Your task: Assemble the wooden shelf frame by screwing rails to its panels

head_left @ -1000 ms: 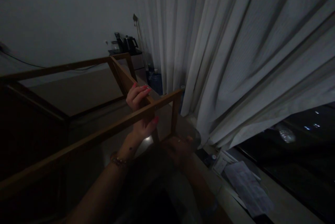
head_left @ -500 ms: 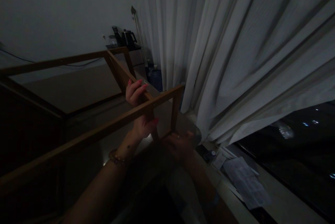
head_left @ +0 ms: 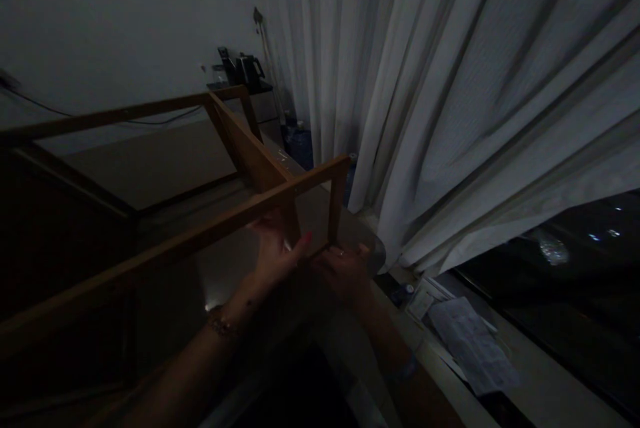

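Observation:
A brown wooden furniture frame (head_left: 233,216), with long rails, short uprights and a crosspiece board, stretches from the left edge to the middle of the view. Below its near rail is my left hand (head_left: 275,251), thumb on one side of the board (head_left: 260,165) and fingers on the other, partly hidden and dim. It closes around the board's lower part. Beside it, my right hand (head_left: 347,273) has its fingers curled at the frame's low bar, near the short end upright (head_left: 336,211). Shadow hides part of the right fingertips.
A grey tabletop (head_left: 367,235) with a rounded corner lies under the frame. White curtains (head_left: 425,95) hang on the right. Papers (head_left: 470,341) lie by the dark window at lower right. A kettle (head_left: 250,71) stands on a far cabinet, with blue water bottles (head_left: 300,145) near it.
My left hand has slid down from the crosspiece board's top edge to below the near rail. My right hand stays at the low bar. The view has shifted slightly.

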Tool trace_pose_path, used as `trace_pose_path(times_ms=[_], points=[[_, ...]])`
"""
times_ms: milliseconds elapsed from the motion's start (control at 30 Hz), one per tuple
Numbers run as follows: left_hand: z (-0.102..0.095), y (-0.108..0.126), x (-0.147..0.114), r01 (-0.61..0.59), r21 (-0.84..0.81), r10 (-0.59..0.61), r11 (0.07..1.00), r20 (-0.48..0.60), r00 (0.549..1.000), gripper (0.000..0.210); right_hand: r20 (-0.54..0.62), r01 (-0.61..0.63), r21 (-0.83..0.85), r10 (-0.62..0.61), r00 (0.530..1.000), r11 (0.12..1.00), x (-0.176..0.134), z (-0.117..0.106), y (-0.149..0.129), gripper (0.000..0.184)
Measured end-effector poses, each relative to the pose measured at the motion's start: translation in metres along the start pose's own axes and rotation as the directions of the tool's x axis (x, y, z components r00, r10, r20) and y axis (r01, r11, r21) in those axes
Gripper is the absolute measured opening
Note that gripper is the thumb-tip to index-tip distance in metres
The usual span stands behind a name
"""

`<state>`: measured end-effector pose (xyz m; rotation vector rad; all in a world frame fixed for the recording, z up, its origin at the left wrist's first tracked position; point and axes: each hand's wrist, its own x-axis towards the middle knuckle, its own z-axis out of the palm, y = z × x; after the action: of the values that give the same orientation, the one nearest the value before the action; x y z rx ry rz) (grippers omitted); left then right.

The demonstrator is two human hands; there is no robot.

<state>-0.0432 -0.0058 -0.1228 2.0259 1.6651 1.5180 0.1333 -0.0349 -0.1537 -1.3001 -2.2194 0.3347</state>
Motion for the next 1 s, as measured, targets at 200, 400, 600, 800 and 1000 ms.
trace_pose_path(times_ms=[200, 400, 600, 800, 1000], points=[[-0.032, 0.029, -0.011, 0.083, 0.342, -0.159, 0.936, 0.201, 0.967, 0.046, -0.01, -0.012, 0.019, 0.012, 1.0, 1.0, -0.003, 0.003, 0.001, 0.016], [-0.037, 0.039, -0.016, -0.093, 0.611, -0.174, 0.786, 0.362, 0.916, 0.047, 0.008, -0.03, 0.019, 0.03, 1.0, 0.999, 0.0, 0.0, -0.001, 0.016], [-0.032, 0.029, -0.021, -0.136, 0.539, -0.118, 0.832, 0.411, 0.904, 0.042, 0.046, -0.058, 0.058, 0.056, 0.997, 0.997, 0.004, -0.005, -0.003, 0.012], [-0.025, 0.012, -0.027, -0.192, 0.481, -0.012, 0.855, 0.389, 0.921, 0.036, 0.049, -0.125, 0.114, 0.12, 0.992, 0.986, 0.005, -0.003, -0.006, 0.015], [-0.024, 0.01, -0.026, -0.2, 0.428, 0.024, 0.882, 0.383, 0.923, 0.034, -0.018, -0.23, 0.083, 0.232, 0.972, 0.97, 0.006, 0.005, -0.008, 0.029]])
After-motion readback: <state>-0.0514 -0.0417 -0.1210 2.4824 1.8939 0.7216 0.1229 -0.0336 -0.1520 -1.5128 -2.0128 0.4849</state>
